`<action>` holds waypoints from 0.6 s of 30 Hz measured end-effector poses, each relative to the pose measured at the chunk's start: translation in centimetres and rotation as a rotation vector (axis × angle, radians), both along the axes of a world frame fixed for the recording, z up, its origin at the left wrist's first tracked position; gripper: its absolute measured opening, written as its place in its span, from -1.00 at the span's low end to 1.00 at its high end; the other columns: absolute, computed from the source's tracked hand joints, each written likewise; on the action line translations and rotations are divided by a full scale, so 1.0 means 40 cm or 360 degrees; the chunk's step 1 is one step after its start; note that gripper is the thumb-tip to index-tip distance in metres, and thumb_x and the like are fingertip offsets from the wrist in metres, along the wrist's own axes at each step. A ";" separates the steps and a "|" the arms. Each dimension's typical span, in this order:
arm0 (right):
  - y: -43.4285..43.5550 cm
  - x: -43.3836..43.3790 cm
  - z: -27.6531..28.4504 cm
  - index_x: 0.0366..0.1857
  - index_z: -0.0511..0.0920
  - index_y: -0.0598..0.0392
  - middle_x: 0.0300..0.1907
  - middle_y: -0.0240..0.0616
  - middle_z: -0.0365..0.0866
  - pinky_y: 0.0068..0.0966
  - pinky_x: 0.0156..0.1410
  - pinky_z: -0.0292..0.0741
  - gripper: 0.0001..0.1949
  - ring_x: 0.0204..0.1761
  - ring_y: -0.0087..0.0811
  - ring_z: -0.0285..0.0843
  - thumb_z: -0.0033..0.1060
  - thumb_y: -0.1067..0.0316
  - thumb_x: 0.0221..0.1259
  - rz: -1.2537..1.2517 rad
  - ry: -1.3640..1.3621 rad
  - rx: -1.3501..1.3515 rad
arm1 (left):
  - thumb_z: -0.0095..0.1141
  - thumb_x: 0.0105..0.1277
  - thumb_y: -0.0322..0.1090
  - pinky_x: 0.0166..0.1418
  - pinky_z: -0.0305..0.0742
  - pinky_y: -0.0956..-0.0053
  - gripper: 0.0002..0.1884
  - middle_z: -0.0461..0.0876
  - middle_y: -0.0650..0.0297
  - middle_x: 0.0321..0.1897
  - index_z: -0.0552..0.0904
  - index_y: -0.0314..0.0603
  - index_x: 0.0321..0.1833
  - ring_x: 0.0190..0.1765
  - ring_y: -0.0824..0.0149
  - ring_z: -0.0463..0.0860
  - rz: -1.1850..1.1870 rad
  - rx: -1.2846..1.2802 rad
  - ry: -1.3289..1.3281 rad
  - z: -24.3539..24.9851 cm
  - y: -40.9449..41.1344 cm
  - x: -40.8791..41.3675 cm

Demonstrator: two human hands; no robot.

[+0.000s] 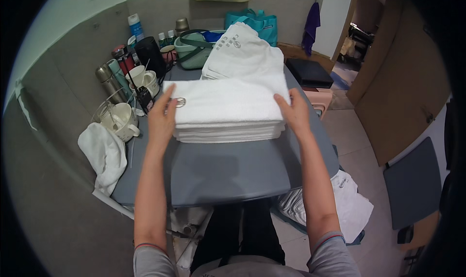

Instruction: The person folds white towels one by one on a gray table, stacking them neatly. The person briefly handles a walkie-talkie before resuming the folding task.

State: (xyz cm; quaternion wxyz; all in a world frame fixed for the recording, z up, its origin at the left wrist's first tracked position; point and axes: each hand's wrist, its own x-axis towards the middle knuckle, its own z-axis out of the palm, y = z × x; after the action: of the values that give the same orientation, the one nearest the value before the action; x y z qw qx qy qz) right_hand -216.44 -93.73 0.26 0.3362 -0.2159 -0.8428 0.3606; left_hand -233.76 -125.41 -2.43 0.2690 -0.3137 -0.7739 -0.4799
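Note:
A stack of folded white towels [229, 106] lies on the grey tabletop [225, 168] in front of me. My left hand [164, 115] grips the left edge of the top folded towel, beside a dark printed emblem. At the opposite edge my right hand [294, 111] holds the same towel, with the thumb on its upper face and the other fingers partly hidden. Lower folded layers show beneath the front fold. Just behind the stack rises a looser heap of white towels [247, 55] that bears printed writing and an emblem.
Mugs [125, 120], a handheld radio [145, 98], thermos flasks [107, 78] and a green basket [193, 51] crowd the left and back. A crumpled white cloth [103, 153] lies at the left edge. A teal bag [269, 24] stands behind; more white towels [349, 204] lie low at right, near a chair [415, 186].

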 end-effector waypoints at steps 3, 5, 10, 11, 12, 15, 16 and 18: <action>0.078 -0.068 -0.140 -0.13 0.57 0.26 -0.27 0.06 0.71 -0.28 -0.03 0.54 -0.51 -0.18 -0.06 0.69 0.35 -0.07 0.25 -0.0043 -0.0124 -0.0068 | 0.12 0.46 -0.33 0.03 0.55 0.32 -0.65 0.71 0.01 -0.07 0.67 -0.01 0.28 -0.13 0.09 0.70 0.0014 -0.0248 -0.0331 -0.059 0.055 -0.022; 0.088 -0.069 -0.135 -0.08 0.58 0.28 -0.18 0.15 0.72 -0.21 0.04 0.54 -0.47 -0.08 0.05 0.69 0.32 -0.10 0.25 -0.0022 -0.0245 -0.0090 | 0.14 0.45 -0.33 0.01 0.56 0.29 -0.66 0.69 0.00 -0.06 0.70 0.01 0.25 -0.14 0.04 0.69 0.0160 -0.0425 -0.0348 -0.064 0.064 -0.035; 0.095 -0.074 -0.117 0.01 0.57 0.27 -0.12 0.15 0.71 -0.16 0.06 0.55 -0.44 -0.06 0.11 0.68 0.25 -0.12 0.29 -0.0053 -0.0505 0.0184 | 0.14 0.44 -0.17 0.34 0.33 -0.05 -0.58 0.45 0.13 0.37 0.60 0.24 0.36 0.38 -0.08 0.38 0.0481 -0.1016 0.0520 0.052 0.110 0.041; 0.099 -0.079 -0.107 0.04 0.57 0.27 -0.08 0.12 0.71 -0.16 0.09 0.54 -0.46 -0.02 0.10 0.67 0.27 -0.08 0.27 -0.0109 -0.0579 0.0232 | 0.13 0.45 -0.12 0.43 0.25 -0.13 -0.55 0.41 0.17 0.44 0.57 0.29 0.39 0.49 -0.10 0.29 0.0466 -0.1048 0.0887 0.062 0.124 0.061; 0.090 -0.080 -0.082 0.06 0.56 0.26 -0.04 0.09 0.70 -0.15 0.13 0.52 -0.47 0.01 0.08 0.66 0.29 -0.04 0.26 -0.0168 -0.0654 0.0282 | -0.04 0.52 0.04 0.52 -0.01 -0.39 -0.50 0.26 0.29 0.58 0.40 0.45 0.51 0.64 -0.04 0.03 0.0309 -0.1158 0.0651 0.049 0.136 0.082; -0.024 -0.095 -0.012 0.13 0.55 0.23 0.08 0.01 0.66 -0.15 0.27 0.45 -0.49 0.14 0.02 0.59 0.35 0.10 0.19 -0.0207 -0.0263 0.0932 | -0.22 0.56 0.18 0.52 -0.07 -0.46 -0.50 0.20 0.35 0.61 0.35 0.54 0.53 0.66 -0.03 0.00 0.0241 -0.1533 0.0057 -0.013 0.119 0.048; -0.078 -0.126 -0.004 0.15 0.54 0.21 0.12 -0.01 0.64 -0.15 0.32 0.41 -0.49 0.18 -0.01 0.57 0.37 0.15 0.16 -0.0207 -0.0011 0.1209 | -0.31 0.56 0.25 0.51 -0.09 -0.52 -0.48 0.16 0.40 0.63 0.35 0.57 0.53 0.67 -0.02 -0.05 0.0255 -0.1624 0.0006 -0.005 0.116 0.047; -0.163 -0.204 -0.049 0.21 0.51 0.14 0.23 -0.10 0.54 -0.09 0.43 0.28 -0.49 0.31 -0.11 0.43 0.32 0.22 0.16 0.0458 0.0291 0.0924 | -0.27 0.55 0.27 0.48 -0.06 -0.55 -0.47 0.16 0.40 0.63 0.34 0.56 0.53 0.67 -0.02 -0.06 0.0210 -0.1647 -0.0055 0.000 0.150 0.048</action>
State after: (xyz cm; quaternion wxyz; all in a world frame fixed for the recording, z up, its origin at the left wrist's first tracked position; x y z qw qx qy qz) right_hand -224.62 -100.25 -1.71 0.4035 0.0434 -0.8985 0.1671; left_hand -231.83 -119.40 -2.44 0.0958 -0.3482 -0.9323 -0.0216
